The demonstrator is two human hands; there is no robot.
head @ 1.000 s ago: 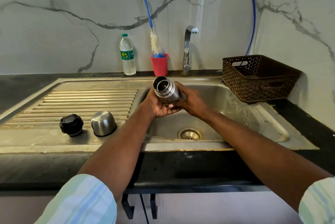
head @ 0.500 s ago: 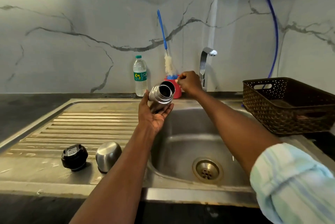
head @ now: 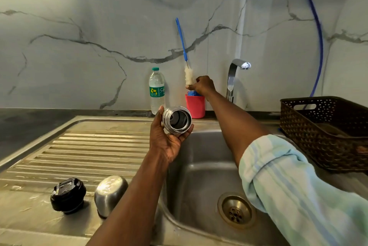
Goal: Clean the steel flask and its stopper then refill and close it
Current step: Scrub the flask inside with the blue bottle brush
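- Reaching far across the sink [head: 201, 176], the right hand [head: 204, 86] now pinches the bottle brush [head: 188, 75] above the red cup [head: 195, 106]; earlier it was only nearing it.
- Left hand [head: 169, 142] still cradles the steel flask [head: 176, 119], mouth toward the camera, at the sink's left edge.
- Stopper [head: 68, 196] and steel cap [head: 110, 194] remain on the near drainboard.

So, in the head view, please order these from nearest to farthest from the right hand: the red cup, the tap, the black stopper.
From the right hand:
1. Red cup, just below the hand, at the wall.
2. Tap, to its right, behind the sink.
3. Black stopper, far off to the left on the draining board, near the front edge.
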